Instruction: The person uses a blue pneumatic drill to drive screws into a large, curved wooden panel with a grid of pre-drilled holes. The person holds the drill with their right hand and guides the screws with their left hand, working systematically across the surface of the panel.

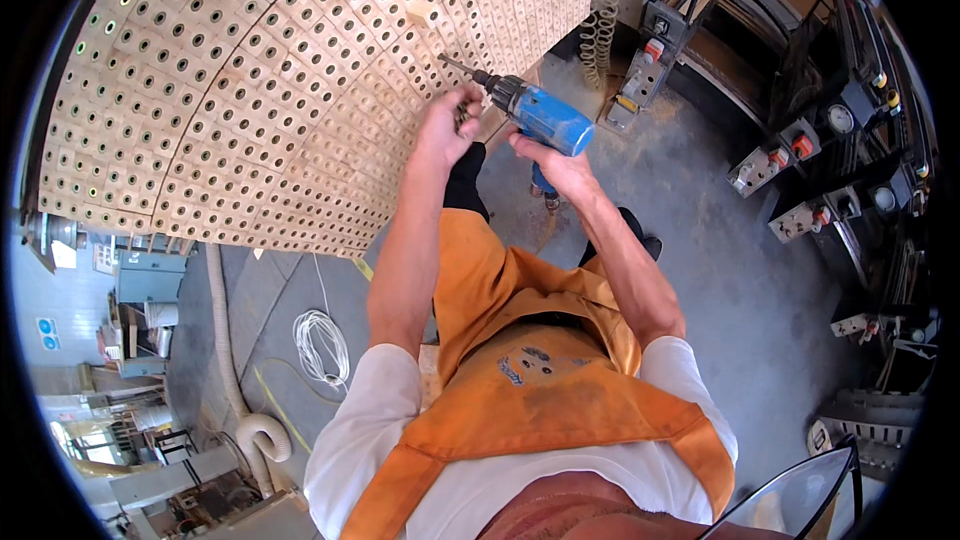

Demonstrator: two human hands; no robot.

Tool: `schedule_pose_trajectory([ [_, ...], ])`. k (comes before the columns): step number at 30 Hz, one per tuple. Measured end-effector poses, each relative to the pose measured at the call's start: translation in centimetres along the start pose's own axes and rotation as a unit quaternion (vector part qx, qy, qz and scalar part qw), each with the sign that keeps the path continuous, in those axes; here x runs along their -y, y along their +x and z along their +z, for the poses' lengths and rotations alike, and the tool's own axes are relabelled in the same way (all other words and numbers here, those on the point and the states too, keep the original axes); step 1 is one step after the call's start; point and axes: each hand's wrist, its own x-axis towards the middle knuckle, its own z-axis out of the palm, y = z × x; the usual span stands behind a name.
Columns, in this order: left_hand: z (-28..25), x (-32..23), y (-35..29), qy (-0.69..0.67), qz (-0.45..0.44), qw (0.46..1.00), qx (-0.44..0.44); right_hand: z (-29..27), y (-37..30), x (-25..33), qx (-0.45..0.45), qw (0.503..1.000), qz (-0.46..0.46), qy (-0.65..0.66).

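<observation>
Grey floor [740, 270] lies open beside stacked blocks' [260, 90] edge.

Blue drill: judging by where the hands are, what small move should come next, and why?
Probably finish seating the bit. The left hand pinches the chuck of the blue drill, the right hand holds its grip, and the bit points at the stacked wooden blocks without touching them.

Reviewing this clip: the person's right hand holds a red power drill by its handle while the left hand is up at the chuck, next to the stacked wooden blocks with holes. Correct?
Not quite: the power drill is blue, not red, as the head view shows. The right hand does hold its handle, the left hand is at the chuck, beside the pale wooden blocks with holes.
</observation>
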Motion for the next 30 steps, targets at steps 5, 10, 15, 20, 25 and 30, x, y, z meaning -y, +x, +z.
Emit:
schedule_pose_trajectory([
  [5, -2.0, 4.6, -2.0, -0.034, -0.077, 0.996, 0.006, 0.1, 0.2, 0.4, 0.011, 0.999, -0.050, -0.008],
  [10, -2.5, 6.5, -4.0, -0.035, -0.098, 0.994, -0.023, -0.4, 0.7, -0.7, 0.013, 0.999, -0.029, 0.020],
  [15, -2.2, 6.1, -5.4, 0.016, -0.118, 0.993, 0.019, -1.4, -0.9, -1.4, -0.009, 0.999, -0.040, 0.014],
  [20, -0.7, 1.8, -3.4, 0.007, 0.013, 0.999, -0.039, -4.2, -3.7, -1.6, 0.025, 0.996, 0.019, 0.089],
  [25, 0.7, -0.4, -2.5, 0.017, 0.022, 0.999, 0.043, -6.4, -4.2, -1.7, 0.069, 0.982, 0.065, 0.165],
  [30, 1.5, -0.6, -2.5, 0.115, 0.018, 0.992, 0.047, -7.5, -4.0, -1.8, 0.082, 0.979, 0.079, 0.168],
])
